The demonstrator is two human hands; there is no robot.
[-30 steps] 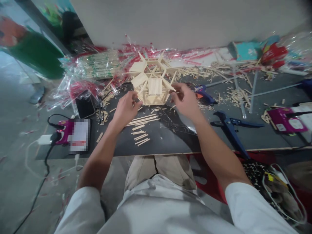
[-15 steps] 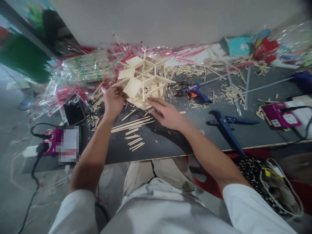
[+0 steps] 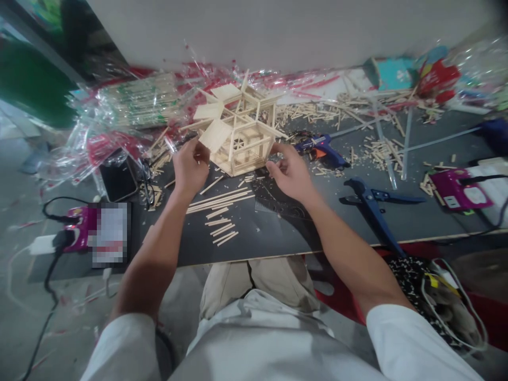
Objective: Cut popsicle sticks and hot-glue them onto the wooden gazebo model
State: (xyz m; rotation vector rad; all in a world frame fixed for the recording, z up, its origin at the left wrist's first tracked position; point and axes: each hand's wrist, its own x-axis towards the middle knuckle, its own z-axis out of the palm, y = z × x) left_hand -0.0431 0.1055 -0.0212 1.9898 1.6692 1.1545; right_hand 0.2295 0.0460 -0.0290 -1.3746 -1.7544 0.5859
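A small pavilion-like model of pale wooden sticks (image 3: 250,153) stands on the dark table, with flat thin panels (image 3: 216,135) slanting on its left side as roof pieces. My left hand (image 3: 191,166) is curled at the model's lower left edge, its fingertips partly hidden below a panel. At the lower right corner, my right hand (image 3: 291,172) has its thumb in front and its fingers behind, gripping the base. Several loose wooden sticks (image 3: 222,201) lie in front of the model.
A blue glue gun (image 3: 323,149) lies to the right, with a blue pipe cutter (image 3: 369,206) nearer the edge. Purple power sockets (image 3: 460,189) sit at the right. A dark phone (image 3: 118,177) lies at the left. Plastic-wrapped stick bundles (image 3: 138,103) fill the back left.
My right hand has moved from the model's front to its right corner. The model has turned and shifted slightly right. My left hand stays at its left side.
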